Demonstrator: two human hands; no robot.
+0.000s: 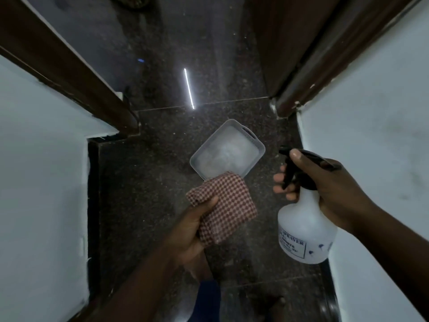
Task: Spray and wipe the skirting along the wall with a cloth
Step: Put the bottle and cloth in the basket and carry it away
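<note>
The left hand (192,231) grips a folded checked cloth (226,205) at frame centre; the right hand (325,182) holds a white spray bottle (304,231) at right. Dark skirting (92,205) runs down the left.

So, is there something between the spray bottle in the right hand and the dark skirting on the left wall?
Nothing on the floor blocks it. The left hand holds the red-and-white checked cloth between the white plastic spray bottle, held in the right hand, and the dark skirting. The grey plastic tray lies further ahead.
</note>
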